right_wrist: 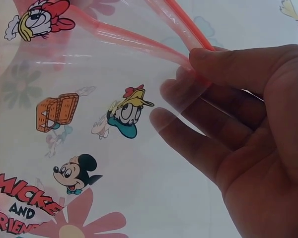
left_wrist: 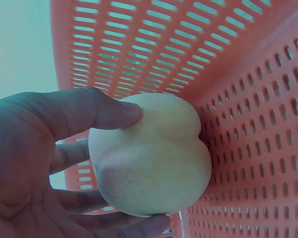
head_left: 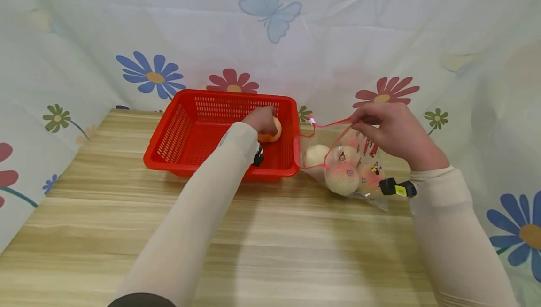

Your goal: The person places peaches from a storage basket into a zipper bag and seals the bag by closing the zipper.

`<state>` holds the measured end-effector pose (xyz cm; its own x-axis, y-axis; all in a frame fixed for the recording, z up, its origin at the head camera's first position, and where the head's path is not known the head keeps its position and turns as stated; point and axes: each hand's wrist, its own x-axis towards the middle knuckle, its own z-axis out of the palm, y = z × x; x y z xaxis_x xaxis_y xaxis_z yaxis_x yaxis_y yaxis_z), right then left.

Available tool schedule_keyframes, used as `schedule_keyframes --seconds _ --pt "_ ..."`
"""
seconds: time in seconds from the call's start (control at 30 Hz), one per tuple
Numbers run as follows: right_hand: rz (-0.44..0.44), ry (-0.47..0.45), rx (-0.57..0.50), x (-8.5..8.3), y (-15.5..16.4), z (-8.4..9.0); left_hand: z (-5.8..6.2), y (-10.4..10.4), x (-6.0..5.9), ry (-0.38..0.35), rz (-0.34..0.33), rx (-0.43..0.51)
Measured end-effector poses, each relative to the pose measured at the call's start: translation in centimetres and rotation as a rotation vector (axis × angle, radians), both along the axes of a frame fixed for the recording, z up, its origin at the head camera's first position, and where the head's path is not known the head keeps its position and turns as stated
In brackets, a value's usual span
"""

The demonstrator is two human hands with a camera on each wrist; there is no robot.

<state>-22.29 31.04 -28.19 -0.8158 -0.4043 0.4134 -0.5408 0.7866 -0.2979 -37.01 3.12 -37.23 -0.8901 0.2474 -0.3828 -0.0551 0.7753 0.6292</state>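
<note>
My left hand [head_left: 261, 119] is inside the red plastic basket [head_left: 203, 138] at its right end. Its thumb and fingers grip a pale yellow peach [left_wrist: 154, 153], close by the slotted basket wall in the left wrist view. To the right of the basket, a clear plastic bag [right_wrist: 79, 144] with cartoon prints has its mouth toward the basket. Several peaches [head_left: 342, 178] sit inside it. My right hand [head_left: 395, 131] pinches the bag's pink drawstring edge [right_wrist: 139, 39] between thumb and fingers, lifting the upper side of the opening.
Basket and bag stand on a wood-grain table [head_left: 279, 250]. Behind them hangs a white curtain [head_left: 203, 30] printed with flowers and a butterfly. A white toggle [head_left: 312, 120] on the drawstring lies near the basket's right rim.
</note>
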Motion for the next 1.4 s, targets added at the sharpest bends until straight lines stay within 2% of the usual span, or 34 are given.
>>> schedule_keyframes --seconds 0.23,0.4,0.63,0.83,1.2,1.4 --pt "-0.012 -0.010 -0.011 0.0 -0.1 0.3 1.6 -0.2 1.0 -0.006 -0.022 0.007" --pt "-0.027 -0.022 -0.010 0.1 -0.2 0.3 2.0 -0.2 1.3 -0.014 -0.038 -0.010" --pt "-0.036 -0.039 -0.023 0.1 -0.3 0.1 2.3 -0.3 1.5 0.061 -0.092 -0.065" --pt "-0.043 -0.070 -0.036 0.2 -0.3 0.0 3.4 -0.5 2.5 0.081 -0.142 -0.097" --pt "-0.048 -0.059 -0.035 0.2 -0.5 0.1 5.5 -0.3 4.3 0.090 -0.126 -0.076" --pt "-0.058 -0.067 -0.035 0.4 -0.6 0.3 6.2 -0.4 5.1 0.125 -0.151 -0.082"
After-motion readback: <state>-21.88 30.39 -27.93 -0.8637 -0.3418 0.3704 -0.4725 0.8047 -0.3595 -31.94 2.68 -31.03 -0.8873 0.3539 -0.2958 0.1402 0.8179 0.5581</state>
